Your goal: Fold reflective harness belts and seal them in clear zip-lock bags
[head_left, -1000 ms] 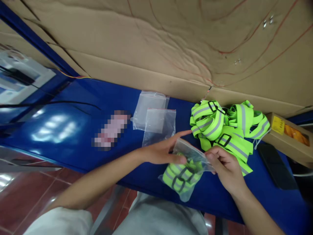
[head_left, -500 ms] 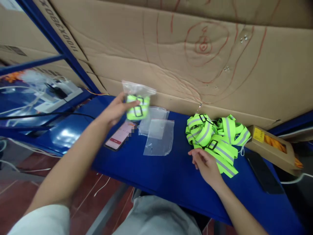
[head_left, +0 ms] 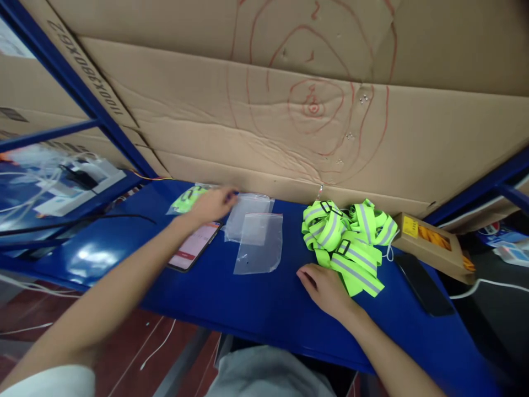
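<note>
My left hand [head_left: 215, 203], somewhat blurred, is open with its fingers reaching to the edge of the clear zip bags [head_left: 259, 251]. These bags lie overlapped and flat on the blue table. Just left of that hand lies a zip bag holding a folded neon-yellow reflective strap [head_left: 185, 199], partly covered by the hand. My right hand [head_left: 326, 289] rests at the table, its fingers loosely curled together around nothing. It is beside a loose pile of neon-yellow reflective straps [head_left: 357, 259] with grey stripes and black buckles.
A lit phone [head_left: 192, 248] lies under my left forearm. Right of the straps are a dark phone [head_left: 424, 284] and a cardboard box [head_left: 446, 262] with orange contents. Behind the table stands a cardboard panel [head_left: 185, 99] with red circles. A power strip [head_left: 88, 184] and cables sit at left.
My left hand has put down the bagged strap at the table's back left, let go, and moved right toward the clear bags. My right hand stays near the straps. The view has shifted.
</note>
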The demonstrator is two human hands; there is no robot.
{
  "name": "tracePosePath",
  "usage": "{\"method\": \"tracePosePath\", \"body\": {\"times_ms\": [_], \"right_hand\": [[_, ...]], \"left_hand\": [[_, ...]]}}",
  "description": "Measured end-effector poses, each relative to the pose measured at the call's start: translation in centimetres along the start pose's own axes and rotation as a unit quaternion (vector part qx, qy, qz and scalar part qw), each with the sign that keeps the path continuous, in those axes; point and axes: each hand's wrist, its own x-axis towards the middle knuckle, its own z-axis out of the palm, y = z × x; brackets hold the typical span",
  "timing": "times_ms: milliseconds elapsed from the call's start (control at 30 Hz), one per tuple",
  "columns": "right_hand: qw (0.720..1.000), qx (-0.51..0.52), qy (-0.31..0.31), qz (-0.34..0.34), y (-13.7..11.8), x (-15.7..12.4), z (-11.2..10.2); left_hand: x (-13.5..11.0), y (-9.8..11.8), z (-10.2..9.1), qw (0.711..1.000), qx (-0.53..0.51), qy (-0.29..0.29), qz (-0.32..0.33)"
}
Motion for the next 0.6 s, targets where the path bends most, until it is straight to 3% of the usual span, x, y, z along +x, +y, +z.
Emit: {"method": "tracePosePath", "body": {"times_ms": [167,300,433,500,600], "right_hand": [[1.0,-0.014,-0.015,-0.013,0.0,0.0,-0.2],[0.999,-0.017,-0.024,-0.028,0.2,0.1,-0.3],[0.998,-0.023,-0.033,-0.048,-0.3,-0.1,-0.6],[0.996,-0.039,-0.002,-0.085,-0.6,-0.2,-1.4],[0.982,-0.08,0.123,-0.118,-0.4,-0.4,-3.8]], "left_hand": [[-1.0,4.6,5.1,0.987,0.062,-0.091,0.114],[-1.9,6.9,7.3,0.982,0.085,-0.078,0.152],[-4.2,8.1,9.4,0.977,0.084,-0.062,0.188],[-5.2,8.3,10.3,0.968,0.083,-0.079,0.225],[-5.8,8.0,11.1,0.957,0.088,-0.1,0.257]]}}
